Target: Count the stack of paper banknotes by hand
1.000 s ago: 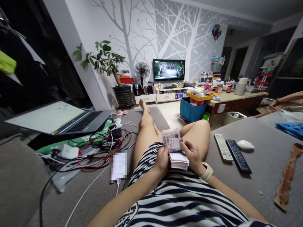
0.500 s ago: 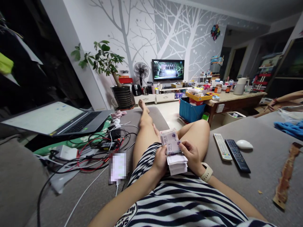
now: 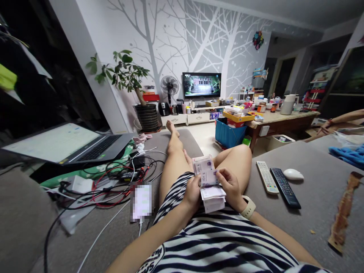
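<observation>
I sit on a grey sofa (image 3: pixel 313 197) with my legs stretched out. A thick stack of banknotes (image 3: pixel 209 184) rests over my lap, held between both hands. My left hand (image 3: pixel 192 191) grips the stack from the left side. My right hand (image 3: pixel 231 185), with a pale watch on its wrist, holds the right side, and its thumb presses on the top purple note, which is folded up and away from me. The lower notes fan out white below the fingers.
An open laptop (image 3: pixel 65 144) and tangled cables (image 3: pixel 113 178) lie at my left, with a phone (image 3: pixel 141 201) beside my hip. Two remotes (image 3: pixel 277 180) and a white mouse (image 3: pixel 293 174) lie at my right. Another person's arm (image 3: pixel 338 119) shows at far right. A cluttered table (image 3: pixel 281 117) stands ahead.
The upper notes have been flipped up and folded toward my knees, and the stack has shifted slightly left. Both hands keep their hold.
</observation>
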A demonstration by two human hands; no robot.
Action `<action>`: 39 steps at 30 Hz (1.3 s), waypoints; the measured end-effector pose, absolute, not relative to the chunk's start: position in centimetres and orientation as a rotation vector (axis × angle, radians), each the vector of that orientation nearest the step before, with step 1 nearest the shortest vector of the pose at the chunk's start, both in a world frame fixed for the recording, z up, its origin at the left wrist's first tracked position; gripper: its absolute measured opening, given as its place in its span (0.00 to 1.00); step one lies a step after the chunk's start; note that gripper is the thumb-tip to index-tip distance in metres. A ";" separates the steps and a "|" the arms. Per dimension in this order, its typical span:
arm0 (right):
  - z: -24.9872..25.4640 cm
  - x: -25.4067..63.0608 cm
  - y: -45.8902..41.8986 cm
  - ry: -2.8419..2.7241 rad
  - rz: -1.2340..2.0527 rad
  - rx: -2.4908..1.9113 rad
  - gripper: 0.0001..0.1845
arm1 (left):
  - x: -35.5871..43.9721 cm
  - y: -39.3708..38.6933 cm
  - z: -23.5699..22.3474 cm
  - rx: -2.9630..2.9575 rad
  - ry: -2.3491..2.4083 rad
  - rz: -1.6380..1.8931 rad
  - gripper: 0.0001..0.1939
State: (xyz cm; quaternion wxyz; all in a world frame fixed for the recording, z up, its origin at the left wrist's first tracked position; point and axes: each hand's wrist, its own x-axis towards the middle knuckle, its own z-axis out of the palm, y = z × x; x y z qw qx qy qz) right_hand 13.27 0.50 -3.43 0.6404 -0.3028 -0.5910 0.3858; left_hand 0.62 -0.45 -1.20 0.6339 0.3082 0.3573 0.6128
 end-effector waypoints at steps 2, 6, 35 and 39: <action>-3.4 13.3 0.4 -1.343 0.882 -0.679 0.12 | 0.6 -0.5 -1.1 0.702 0.815 1.408 0.13; -3.3 13.3 0.4 -1.345 0.882 -0.681 0.13 | 0.7 -0.6 -0.9 0.709 0.819 1.416 0.13; -3.3 13.5 1.2 -1.255 0.869 -0.836 0.18 | 0.3 -0.4 -1.7 0.731 0.765 1.347 0.15; -3.5 13.5 1.1 -1.281 0.889 -0.854 0.19 | 0.4 -0.4 -1.8 0.710 0.761 1.344 0.17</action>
